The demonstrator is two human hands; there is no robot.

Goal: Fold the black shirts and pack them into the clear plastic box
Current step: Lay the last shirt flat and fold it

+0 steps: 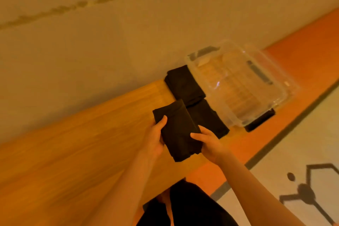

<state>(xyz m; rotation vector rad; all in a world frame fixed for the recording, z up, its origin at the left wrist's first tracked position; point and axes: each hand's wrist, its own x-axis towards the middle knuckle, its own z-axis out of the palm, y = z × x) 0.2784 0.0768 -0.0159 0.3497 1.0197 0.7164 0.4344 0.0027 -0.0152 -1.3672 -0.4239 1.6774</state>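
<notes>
Folded black shirt (178,130) sits pinched between both hands above the worktop (82,143): the left hand (154,139) curls its thumb over one edge, the right hand (211,143) grips the opposite edge. Just beyond, two more folded shirts (185,84) lie on the worktop, touching the clear plastic box (238,82), which stands open-topped against the wall (110,33).

Folded shirts (185,84) touching open box (238,82)
</notes>
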